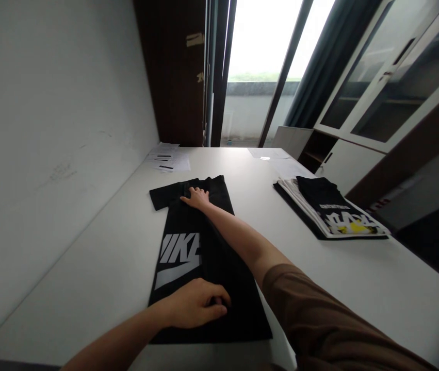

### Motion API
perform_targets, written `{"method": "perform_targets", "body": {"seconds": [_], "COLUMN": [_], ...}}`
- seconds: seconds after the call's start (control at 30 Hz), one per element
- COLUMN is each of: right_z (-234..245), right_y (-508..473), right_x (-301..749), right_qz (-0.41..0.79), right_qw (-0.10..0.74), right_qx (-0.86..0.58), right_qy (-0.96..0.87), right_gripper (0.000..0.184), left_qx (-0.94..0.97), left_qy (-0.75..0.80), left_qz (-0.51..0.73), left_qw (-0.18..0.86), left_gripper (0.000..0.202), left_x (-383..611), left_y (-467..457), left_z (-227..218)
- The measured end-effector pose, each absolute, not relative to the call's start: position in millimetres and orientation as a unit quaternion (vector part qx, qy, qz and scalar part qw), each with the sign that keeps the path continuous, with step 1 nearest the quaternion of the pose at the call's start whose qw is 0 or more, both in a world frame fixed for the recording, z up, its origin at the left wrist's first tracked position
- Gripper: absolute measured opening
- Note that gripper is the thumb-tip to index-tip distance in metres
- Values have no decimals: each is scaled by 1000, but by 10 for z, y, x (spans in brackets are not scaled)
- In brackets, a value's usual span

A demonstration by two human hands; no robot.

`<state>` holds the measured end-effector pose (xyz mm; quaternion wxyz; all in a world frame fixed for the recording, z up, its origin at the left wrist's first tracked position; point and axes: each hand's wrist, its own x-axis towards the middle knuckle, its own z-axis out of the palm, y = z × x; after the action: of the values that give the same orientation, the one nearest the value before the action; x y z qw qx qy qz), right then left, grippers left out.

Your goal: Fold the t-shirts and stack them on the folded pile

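A black T-shirt (227, 278) with a grey printed logo lies on the white table, folded lengthwise, with one sleeve sticking out to the left at the far end. My right hand (198, 198) rests on its upper part near that sleeve, palm down and fingers spread. Over the lower part of the shirt is my left hand (196, 303), its fingers curled in toward the thumb and no cloth seen between them. Whether the left hand touches the fabric, I cannot tell.
A stack of folded shirts (327, 211) sits on the right of the white table (118, 288). Paper sheets (171, 157) lie at the far left, with more paper (269, 153) at the far edge. A wall (57, 129) borders the left side; a cabinet (358, 165) stands behind on the right.
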<state>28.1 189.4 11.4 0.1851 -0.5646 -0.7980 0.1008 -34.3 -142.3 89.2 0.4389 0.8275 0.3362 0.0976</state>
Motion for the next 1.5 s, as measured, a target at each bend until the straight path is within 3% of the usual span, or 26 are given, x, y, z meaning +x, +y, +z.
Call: {"method": "perform_targets", "body": {"seconds": [0.07,0.2,0.3,0.43,0.67,0.8,0.97,1.07,1.5], "right_z": [85,44,63,100,85,21,-147,-212,-282], "right_y": [1842,1789,1811,1834,1892,2043,2260,2365,2507], "right_x": [130,35,111,223,400,708,1254,1532,2562], "right_qz": [84,50,51,91,137,102,99,98,107], "right_qw": [185,225,275,327,305,302,196,174,272], "right_qx": [-582,-592,-576,-504,-417,-509,-627,-659,-683], "right_qy": [-788,-772,-768,-794,-845,-800,-748,-725,-670], "right_gripper": [63,31,22,24,27,32,57,59,46], "left_qx": [842,884,903,914,919,915,919,917,892], "left_qy": [353,405,398,378,369,361,348,355,411], "left_qz": [95,59,26,16,66,105,96,94,87], "left_qw": [396,228,157,148,125,143,156,158,164], "left_gripper": [22,19,17,21,25,40,62,66,67], "left_x": [-355,-393,-407,-371,-326,-355,-335,-302,-232], "left_y": [-1416,-1408,-1408,-1423,-1427,-1413,-1430,-1444,-1483], "left_z": [862,788,735,682,667,609,520,491,411]}}
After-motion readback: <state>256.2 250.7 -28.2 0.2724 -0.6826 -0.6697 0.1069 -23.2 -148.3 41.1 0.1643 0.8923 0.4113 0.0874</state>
